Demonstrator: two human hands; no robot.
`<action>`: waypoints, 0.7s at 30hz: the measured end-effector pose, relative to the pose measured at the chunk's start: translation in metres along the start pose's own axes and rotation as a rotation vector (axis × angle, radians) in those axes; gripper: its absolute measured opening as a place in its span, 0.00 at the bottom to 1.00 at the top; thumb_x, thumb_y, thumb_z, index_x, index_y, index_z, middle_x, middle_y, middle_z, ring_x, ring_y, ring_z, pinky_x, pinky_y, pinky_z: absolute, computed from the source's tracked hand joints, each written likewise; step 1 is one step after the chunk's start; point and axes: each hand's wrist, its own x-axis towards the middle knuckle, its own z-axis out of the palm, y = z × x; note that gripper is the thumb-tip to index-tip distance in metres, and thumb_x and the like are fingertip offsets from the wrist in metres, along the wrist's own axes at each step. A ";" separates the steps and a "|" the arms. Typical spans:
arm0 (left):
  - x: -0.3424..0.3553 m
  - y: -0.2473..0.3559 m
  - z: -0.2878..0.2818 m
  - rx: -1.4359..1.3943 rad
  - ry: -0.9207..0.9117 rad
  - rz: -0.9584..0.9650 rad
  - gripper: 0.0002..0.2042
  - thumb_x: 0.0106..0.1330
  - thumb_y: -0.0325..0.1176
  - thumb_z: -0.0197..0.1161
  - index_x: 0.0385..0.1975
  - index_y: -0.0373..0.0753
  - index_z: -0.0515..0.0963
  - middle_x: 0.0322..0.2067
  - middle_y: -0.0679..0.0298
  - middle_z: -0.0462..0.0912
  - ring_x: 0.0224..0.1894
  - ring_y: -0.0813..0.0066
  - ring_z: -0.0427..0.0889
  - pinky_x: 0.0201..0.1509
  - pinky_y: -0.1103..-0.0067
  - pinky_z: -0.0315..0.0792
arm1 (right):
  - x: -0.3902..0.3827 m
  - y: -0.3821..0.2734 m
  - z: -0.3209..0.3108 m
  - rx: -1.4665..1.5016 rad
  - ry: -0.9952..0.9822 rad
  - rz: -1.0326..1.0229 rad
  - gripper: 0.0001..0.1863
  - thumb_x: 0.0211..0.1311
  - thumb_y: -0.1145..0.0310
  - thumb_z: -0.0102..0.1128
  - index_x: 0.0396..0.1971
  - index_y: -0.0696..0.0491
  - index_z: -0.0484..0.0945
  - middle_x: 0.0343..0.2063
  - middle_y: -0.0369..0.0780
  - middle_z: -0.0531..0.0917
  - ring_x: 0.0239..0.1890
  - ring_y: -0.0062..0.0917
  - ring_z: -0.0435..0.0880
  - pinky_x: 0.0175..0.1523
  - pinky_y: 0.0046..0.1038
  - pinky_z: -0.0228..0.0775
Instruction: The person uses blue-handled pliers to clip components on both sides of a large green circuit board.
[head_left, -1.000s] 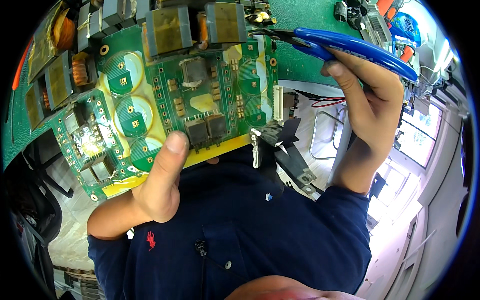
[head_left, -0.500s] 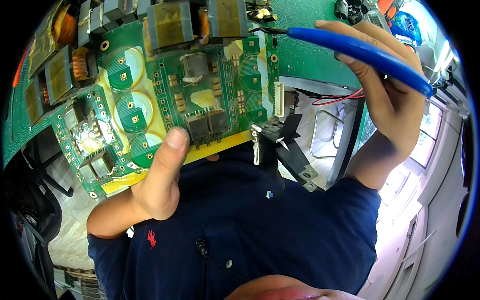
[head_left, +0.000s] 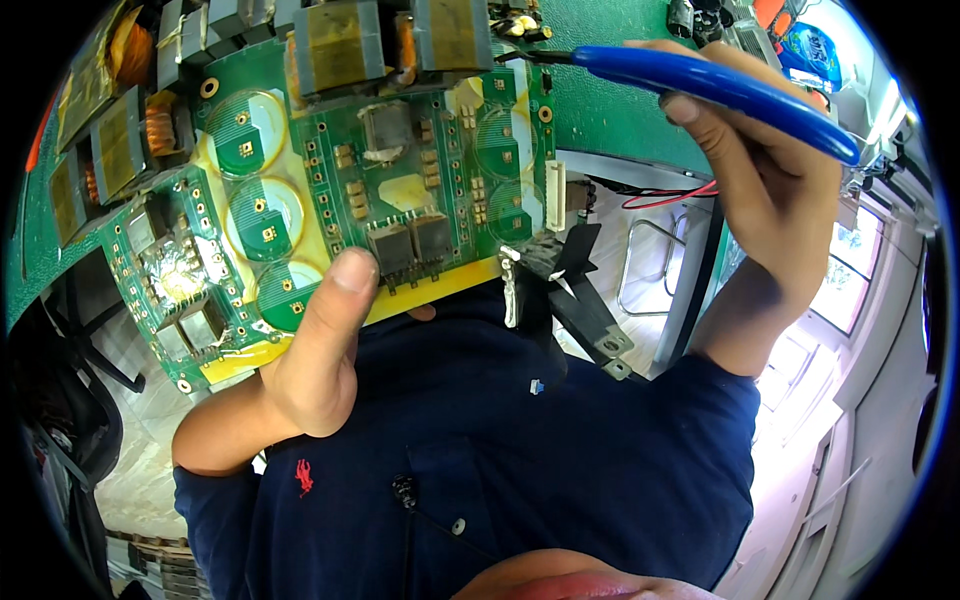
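Note:
My left hand (head_left: 318, 350) grips a large green circuit board (head_left: 400, 190) at its near edge, thumb on top, the other fingers mostly hidden underneath. Transformers (head_left: 335, 50) with copper windings line the board's far and left sides. My right hand (head_left: 760, 180) is closed round blue-handled cutters (head_left: 705, 80), held almost horizontally. Their dark jaws reach to the board's far right, beside a transformer; whether they touch anything there is too small to tell. A white connector (head_left: 555, 195) stands at the board's right edge, and a black metal bracket (head_left: 590, 320) is below it.
A green work surface (head_left: 615, 130) lies behind the board, with black parts, orange items and a blue package (head_left: 810, 55) at its back right. Red and black wires (head_left: 660, 195) hang near the surface's edge. A metal chair frame (head_left: 645, 265) stands below. A window (head_left: 840, 270) is at the right.
My right hand has shifted right and turned, so the cutters now show edge-on, their handle end farther right and slightly higher than half a second ago. The board has risen very slightly.

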 end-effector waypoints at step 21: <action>0.003 0.004 -0.008 0.071 -0.094 -0.065 0.24 0.69 0.47 0.34 0.52 0.33 0.64 0.45 0.53 0.74 0.46 0.62 0.74 0.45 0.69 0.69 | -0.013 0.012 0.031 0.294 0.012 0.116 0.12 0.57 0.78 0.52 0.41 0.62 0.77 0.24 0.39 0.79 0.24 0.16 0.73 0.29 0.16 0.63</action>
